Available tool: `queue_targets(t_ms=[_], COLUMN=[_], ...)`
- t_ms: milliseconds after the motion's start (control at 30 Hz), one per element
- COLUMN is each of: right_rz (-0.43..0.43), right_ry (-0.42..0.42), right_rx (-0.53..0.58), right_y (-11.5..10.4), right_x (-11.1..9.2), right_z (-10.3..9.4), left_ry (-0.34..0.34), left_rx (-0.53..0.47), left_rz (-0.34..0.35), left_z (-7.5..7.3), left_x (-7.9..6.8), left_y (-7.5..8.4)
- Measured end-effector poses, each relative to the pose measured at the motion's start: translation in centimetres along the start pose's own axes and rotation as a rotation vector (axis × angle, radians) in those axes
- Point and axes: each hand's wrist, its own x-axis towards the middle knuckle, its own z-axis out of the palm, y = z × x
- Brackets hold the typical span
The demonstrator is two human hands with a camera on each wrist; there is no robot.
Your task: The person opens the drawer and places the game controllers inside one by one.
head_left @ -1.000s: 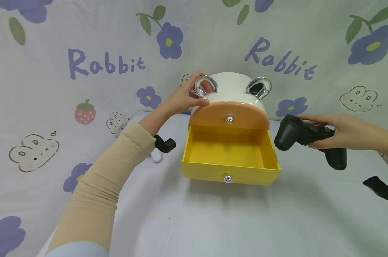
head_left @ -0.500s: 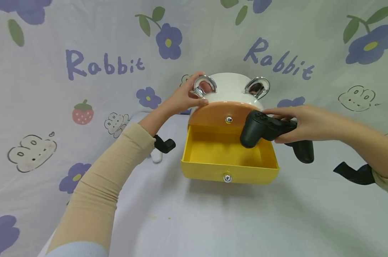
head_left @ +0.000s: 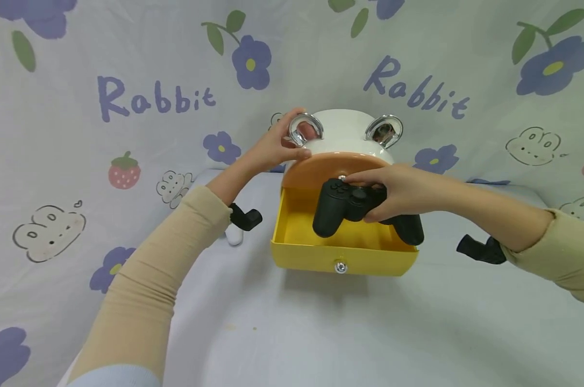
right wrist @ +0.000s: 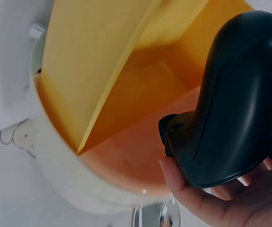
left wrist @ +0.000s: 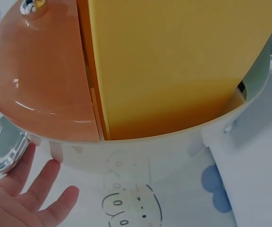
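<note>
My right hand grips a black game controller by its middle, thumb below and fingers above. The controller hangs over the pulled-out yellow drawer and hides part of its inside. This drawer belongs to a small white storage box with two chrome ears and an orange upper drawer front that is closed. My left hand rests against the box's upper left, thumb at the orange front's edge and fingers around the left ear. In the left wrist view, its lower fingers are spread along the white side.
The box stands on a white cloth before a curtain printed with flowers and "Rabbit". A small white object lies left of the box, partly hidden. Black camera mounts stick out at both wrists.
My right hand has carried the controller leftward from beside the box to over the yellow drawer. The left hand stays in place on the box.
</note>
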Motion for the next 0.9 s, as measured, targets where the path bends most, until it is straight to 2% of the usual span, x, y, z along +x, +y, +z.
queue_targets(t_ms=[300,433,667,900], right_rz=[-0.054,-0.042,-0.004,-0.006], right_ry=[-0.026,-0.049,-0.069,-0.072], right_rx=[-0.042,-0.064,-0.034,-0.035], right_y=[-0.9,-1.1,-0.8,-0.2], right_x=[2.2,3.0,4.3,5.0], right_z=[1.4,2.1,3.3,4.4], left_ry=[0.003,0.005,0.005,0.008], left_rx=[0.021,0.011,0.028,0.028], left_rz=[0.001,0.005,-0.001,-0.002], left_z=[-0.1,-0.2,-0.1,-0.1], left_x=[0.0,-0.2,0.0,0.1], left_y=[0.1,0.1,0.0,0.0])
